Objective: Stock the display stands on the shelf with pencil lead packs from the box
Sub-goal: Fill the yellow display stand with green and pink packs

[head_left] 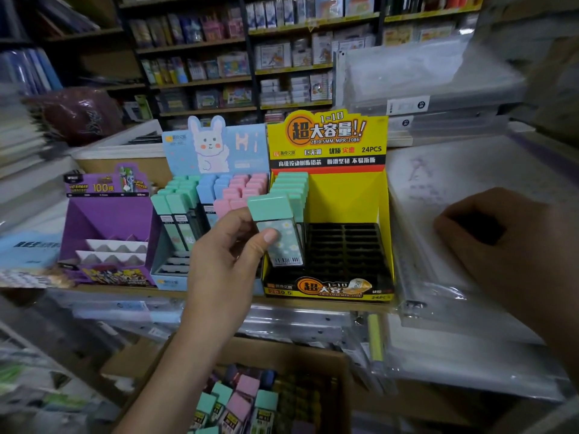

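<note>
Along the shelf (219, 296), yellow display stand (344, 195) with a row of mint packs (289, 183) down its left side. Below, cardboard box (313, 349) of more packs. At that row, left grip (225, 255) pinching a mint-capped lead pack (279, 236); right grip (501, 245) curled, hold unclear.

I see one mint-capped lead pack (277, 236) upright over the yellow display stand's (344, 198) front-left slots. Mint packs (289, 184) fill its left column. The box (297, 352) holds more.
</note>
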Demonstrator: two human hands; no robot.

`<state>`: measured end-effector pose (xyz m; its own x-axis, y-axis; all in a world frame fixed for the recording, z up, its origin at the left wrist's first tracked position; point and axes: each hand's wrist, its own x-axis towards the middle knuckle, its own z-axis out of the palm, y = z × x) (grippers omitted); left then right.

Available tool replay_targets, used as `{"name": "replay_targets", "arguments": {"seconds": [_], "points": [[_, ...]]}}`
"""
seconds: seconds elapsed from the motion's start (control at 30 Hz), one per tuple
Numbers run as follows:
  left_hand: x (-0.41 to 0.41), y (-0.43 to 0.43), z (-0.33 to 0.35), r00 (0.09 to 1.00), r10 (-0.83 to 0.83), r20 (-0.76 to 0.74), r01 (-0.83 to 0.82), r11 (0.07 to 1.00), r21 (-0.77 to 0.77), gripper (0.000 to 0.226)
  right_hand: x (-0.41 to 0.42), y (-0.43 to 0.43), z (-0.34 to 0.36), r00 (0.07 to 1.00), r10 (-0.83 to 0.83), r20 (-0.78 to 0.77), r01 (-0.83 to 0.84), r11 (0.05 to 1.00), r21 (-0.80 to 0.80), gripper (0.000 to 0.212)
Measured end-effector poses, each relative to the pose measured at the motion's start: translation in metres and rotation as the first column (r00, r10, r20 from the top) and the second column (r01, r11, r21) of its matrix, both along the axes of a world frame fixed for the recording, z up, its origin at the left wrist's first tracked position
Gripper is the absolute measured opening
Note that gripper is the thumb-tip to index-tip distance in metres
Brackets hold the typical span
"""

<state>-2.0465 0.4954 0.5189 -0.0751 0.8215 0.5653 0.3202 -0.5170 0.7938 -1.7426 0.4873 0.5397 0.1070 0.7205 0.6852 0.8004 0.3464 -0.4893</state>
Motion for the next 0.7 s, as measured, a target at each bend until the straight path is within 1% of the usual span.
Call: {"name": "replay_targets", "arguments": {"seconds": [0.07,0.17,0.27,0.33,0.43,0.53,0.7], "points": [[0.0005,-0.0005,0.0010,1.000,0.004,0.000,-0.004,1.000,-0.011,0.021,-0.0004,-0.0013,0.0000,0.999,-0.032,0.025,0.032,0.999,0.004,0.006],[0.0020,-0.0008,0.0040,0.999,0.032,-0.003,-0.032,0.999,-0.002,0.024,-0.0015,-0.0030,0.0013,1.000,-0.019,0.012,0.019,1.000,-0.014,0.004],[0.0020,-0.0012,0.0028,0.999,0.032,-0.005,-0.032,0.999,-0.011,0.016,-0.0024,-0.0026,0.0012,1.000,-0.015,0.017,0.015,1.000,-0.011,0.003],[0.0022,-0.0019,0.0018,0.999,0.042,-0.032,-0.042,0.999,-0.012,0.014,-0.0027,-0.0022,0.0009,1.000,-0.018,0.008,0.018,1.000,-0.010,0.004],[0.0020,-0.0024,0.0012,0.990,0.107,-0.090,-0.107,0.994,0.008,0.012,-0.0016,-0.0019,0.0006,1.000,-0.021,-0.007,0.021,1.000,-0.019,0.007],[0.0014,-0.0022,-0.0012,0.978,0.164,-0.126,-0.164,0.986,0.009,0.016,-0.0008,-0.0022,0.0008,1.000,-0.024,0.014,0.024,1.000,-0.011,0.008],[0.0034,-0.0029,-0.0036,0.962,0.218,-0.161,-0.220,0.975,0.005,0.023,-0.0004,-0.0020,-0.0002,1.000,-0.013,0.013,0.013,1.000,0.005,0.005]]}}
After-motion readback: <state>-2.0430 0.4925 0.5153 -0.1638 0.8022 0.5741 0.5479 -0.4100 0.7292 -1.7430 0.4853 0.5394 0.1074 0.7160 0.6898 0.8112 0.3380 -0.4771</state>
